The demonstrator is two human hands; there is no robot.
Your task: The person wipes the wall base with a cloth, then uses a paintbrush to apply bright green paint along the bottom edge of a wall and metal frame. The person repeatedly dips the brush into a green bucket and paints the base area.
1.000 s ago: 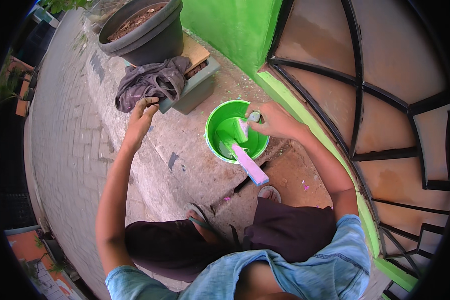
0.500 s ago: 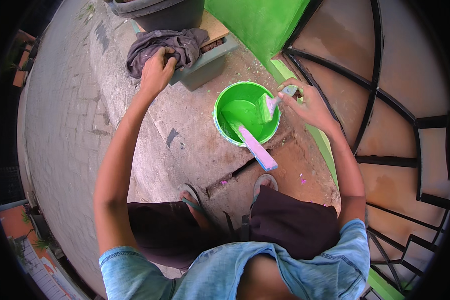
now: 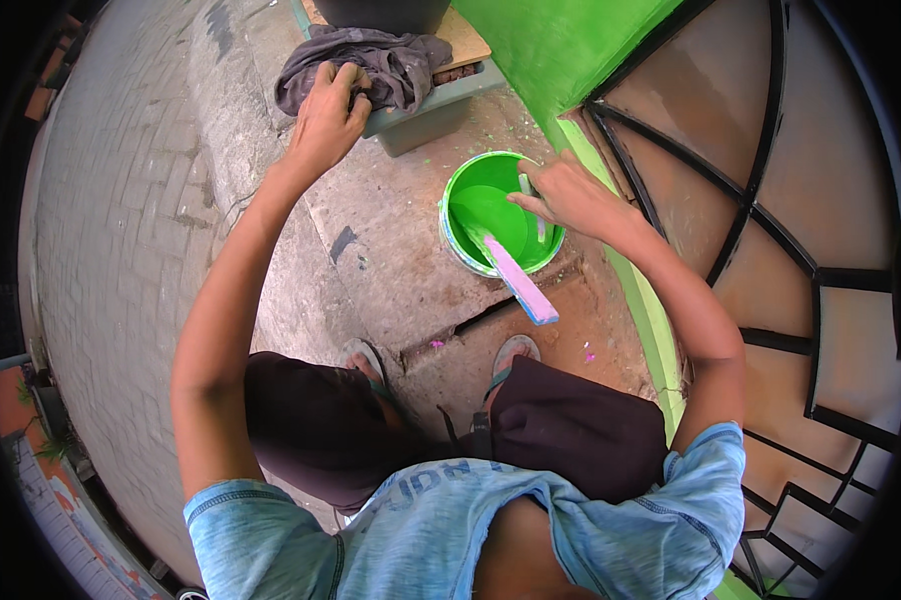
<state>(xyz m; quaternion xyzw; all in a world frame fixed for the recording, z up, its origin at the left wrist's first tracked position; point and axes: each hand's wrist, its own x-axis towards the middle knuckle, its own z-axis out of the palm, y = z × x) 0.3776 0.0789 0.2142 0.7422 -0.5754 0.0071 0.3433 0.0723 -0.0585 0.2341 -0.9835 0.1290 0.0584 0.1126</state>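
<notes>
A small bucket [image 3: 444, 222] of bright green paint stands on the pavement in front of me. Above its right side, my right hand [image 3: 576, 198] is closed on a paintbrush [image 3: 542, 228], which dips inside the bucket and is mostly hidden by the hand. A flat pink-painted stick [image 3: 519, 278] leans over the near rim, its far end in the green paint. At the upper left, my left hand [image 3: 331, 115] has its fingers curled at the near edge of a dark crumpled cloth [image 3: 396, 65]; the fingertips are partly hidden.
The cloth lies on a grey-green rectangular planter [image 3: 436, 125] with a board and a dark pot [image 3: 386, 10]. A green wall [image 3: 551, 45] and a black-lined stone-coloured wall [image 3: 671, 80] stand to the right. A gap [image 3: 486, 315] splits the pavement before my feet.
My right hand has moved left over the bucket and turned, with the brush now lower inside it. My left hand stays by the cloth. The view has shifted slightly.
</notes>
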